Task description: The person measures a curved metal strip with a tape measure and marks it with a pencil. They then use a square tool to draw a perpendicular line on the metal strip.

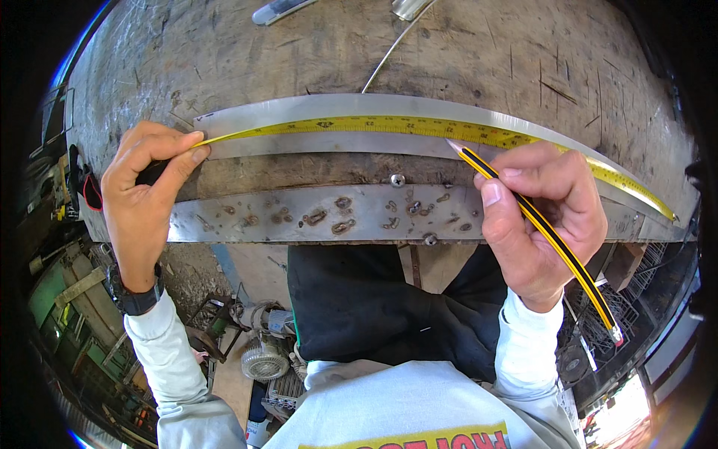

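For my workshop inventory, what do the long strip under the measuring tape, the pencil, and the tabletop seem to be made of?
Strip: probably bare metal with a satin finish, from its grey sheen; which metal, I can't tell. Pencil: likely wood under glossy yellow-and-black paint, given its pale sharpened tip. Tabletop: seems worn, dull wood, perhaps plywood, from its brown, scratched surface.

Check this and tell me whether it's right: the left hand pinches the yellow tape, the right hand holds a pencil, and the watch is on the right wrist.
The wrist is wrong: the head view shows the watch on the left one. The rest stands: the left hand pinches the yellow tape, and the right hand holds a pencil.
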Motion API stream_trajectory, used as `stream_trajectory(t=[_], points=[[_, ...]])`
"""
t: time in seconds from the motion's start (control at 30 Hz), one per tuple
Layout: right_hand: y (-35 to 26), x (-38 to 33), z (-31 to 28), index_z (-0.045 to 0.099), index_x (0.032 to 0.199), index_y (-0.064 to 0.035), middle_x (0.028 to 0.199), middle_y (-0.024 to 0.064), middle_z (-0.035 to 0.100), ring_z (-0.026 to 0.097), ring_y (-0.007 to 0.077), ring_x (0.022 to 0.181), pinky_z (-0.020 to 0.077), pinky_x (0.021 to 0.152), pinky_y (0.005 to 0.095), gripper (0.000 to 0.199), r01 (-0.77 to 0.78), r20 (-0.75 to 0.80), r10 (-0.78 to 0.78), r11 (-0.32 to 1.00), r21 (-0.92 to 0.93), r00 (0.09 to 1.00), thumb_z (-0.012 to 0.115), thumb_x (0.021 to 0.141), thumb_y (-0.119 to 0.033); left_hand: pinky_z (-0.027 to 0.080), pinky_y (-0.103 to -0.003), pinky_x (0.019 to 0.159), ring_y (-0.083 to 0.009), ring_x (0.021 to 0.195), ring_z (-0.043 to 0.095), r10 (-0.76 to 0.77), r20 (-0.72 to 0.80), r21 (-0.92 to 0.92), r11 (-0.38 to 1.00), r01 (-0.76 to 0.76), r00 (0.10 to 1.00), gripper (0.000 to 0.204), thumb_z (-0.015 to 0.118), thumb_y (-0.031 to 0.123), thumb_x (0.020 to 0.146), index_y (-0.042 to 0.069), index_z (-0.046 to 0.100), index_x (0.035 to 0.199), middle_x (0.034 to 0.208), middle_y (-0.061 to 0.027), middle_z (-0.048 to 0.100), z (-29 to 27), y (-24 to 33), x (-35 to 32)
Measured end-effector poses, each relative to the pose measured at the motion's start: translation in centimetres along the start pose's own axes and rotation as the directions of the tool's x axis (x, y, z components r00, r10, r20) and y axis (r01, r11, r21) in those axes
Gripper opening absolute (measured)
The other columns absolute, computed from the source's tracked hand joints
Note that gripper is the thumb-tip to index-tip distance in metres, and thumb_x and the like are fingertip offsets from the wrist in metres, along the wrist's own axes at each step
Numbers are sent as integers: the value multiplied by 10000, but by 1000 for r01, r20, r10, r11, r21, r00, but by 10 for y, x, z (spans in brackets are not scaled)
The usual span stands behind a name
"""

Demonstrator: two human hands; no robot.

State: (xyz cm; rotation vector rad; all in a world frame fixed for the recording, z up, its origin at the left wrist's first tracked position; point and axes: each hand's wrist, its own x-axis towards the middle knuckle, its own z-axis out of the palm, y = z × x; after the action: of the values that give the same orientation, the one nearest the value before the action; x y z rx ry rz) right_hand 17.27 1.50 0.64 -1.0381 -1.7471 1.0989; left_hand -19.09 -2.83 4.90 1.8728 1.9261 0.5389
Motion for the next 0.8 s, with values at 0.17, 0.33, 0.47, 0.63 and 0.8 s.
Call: stream_trajectory(t=[0.17,0.33,0.47,0.63,0.8], points=[[-1,0,0,550,936,-6,897,174,701,680,172,762,551,724,278,188,-4,3,4,1000,-15,1000,722,874,41,472,-288,812,-160,881,626,-3,4,3,1000,3,1000,154,829,-22,849,9,803,998,916,-57,713,0,-2,0],[-1,-1,1,549,930,-1,888,169,697,674,167,758,544,714,268,197,-18,-12,18,1000,-4,1000,729,868,51,470,-283,806,-158,880,626,-3,4,-10,1000,3,1000,153,829,-21,851,11,803,998,915,-56,711,0,-2,0],[-4,-1,1,545,923,-13,871,170,684,648,153,730,529,694,273,199,-61,21,61,998,19,998,721,848,45,468,-281,806,-158,880,625,-13,4,-18,1000,13,1000,154,828,-23,851,7,801,1000,913,-57,709,0,-2,0],[-7,0,-9,547,927,-25,873,170,673,635,154,738,524,733,282,182,-199,30,198,953,228,980,700,839,19,469,-281,809,-157,880,624,1,6,0,1000,-1,1000,157,826,-27,853,3,798,1004,913,-56,705,-1,-2,0],[-5,0,-2,551,939,-14,889,169,681,660,170,778,546,769,299,168,-174,-7,175,979,105,984,700,876,31,471,-281,811,-156,882,624,-17,11,-3,1000,17,1000,160,824,-30,853,-2,796,1009,920,-56,704,0,-3,-1]])
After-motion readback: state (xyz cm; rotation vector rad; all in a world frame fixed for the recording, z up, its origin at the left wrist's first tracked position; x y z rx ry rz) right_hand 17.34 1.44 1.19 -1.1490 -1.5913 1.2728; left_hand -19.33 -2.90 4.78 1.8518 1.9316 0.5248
